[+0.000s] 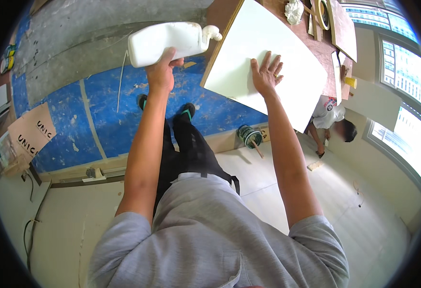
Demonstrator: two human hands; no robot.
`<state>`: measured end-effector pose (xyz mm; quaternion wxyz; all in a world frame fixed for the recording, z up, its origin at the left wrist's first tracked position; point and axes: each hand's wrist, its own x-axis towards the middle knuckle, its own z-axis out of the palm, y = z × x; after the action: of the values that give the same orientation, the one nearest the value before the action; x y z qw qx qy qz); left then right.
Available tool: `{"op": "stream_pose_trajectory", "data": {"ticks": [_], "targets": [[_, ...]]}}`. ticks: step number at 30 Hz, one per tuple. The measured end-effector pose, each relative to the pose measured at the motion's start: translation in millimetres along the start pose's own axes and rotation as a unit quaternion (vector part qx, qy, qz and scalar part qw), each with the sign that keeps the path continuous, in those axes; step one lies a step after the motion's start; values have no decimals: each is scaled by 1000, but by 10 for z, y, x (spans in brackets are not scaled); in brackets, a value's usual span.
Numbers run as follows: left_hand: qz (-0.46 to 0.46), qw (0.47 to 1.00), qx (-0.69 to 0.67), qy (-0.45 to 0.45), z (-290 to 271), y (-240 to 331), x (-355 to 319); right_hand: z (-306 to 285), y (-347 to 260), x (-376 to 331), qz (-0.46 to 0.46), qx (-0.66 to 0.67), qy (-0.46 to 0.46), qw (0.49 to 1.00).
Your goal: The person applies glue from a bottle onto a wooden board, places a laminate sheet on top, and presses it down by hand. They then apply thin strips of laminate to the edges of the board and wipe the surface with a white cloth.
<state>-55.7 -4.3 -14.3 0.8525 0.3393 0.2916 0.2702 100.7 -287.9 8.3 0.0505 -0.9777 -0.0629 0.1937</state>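
Observation:
A white plastic bottle (157, 42) lies tilted on its side in the air, its crusted whitish nozzle pointing right. My left hand (163, 69) is closed around its lower side, the thumb across the front. To the right, my right hand (268, 74) is open with fingers spread, palm down on a white board (249, 41) with a brown edge. The bottle's nozzle is close to the board's left edge. Whether the nozzle touches that edge, I cannot tell.
On the brown work surface (311, 36) behind the board lie a tape roll (323, 14) and a crumpled white wad (294, 12). A dark green bucket (249, 136) with a stick stands below. A co-worker (332, 115) crouches at right. Blue sheeting (119, 117) covers the floor ahead.

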Motion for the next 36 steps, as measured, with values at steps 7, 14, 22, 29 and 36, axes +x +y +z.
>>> {"op": "stream_pose_trajectory", "data": {"ticks": [7,14,22,29,36], "targets": [[17,1000,-12,20,65,-48,67,-3,-5,7,-8,2,1,1000],[-5,1000,-1,19,-129,-9,-115,7,5,-7,-4,3,2,1000],[12,1000,-22,20,47,-66,46,-6,3,3,-5,2,3,1000],[-8,1000,-7,16,-127,6,-123,44,31,19,1,1,5,1000],[-1,998,-49,24,204,-132,241,29,25,19,-1,2,8,1000]]}}
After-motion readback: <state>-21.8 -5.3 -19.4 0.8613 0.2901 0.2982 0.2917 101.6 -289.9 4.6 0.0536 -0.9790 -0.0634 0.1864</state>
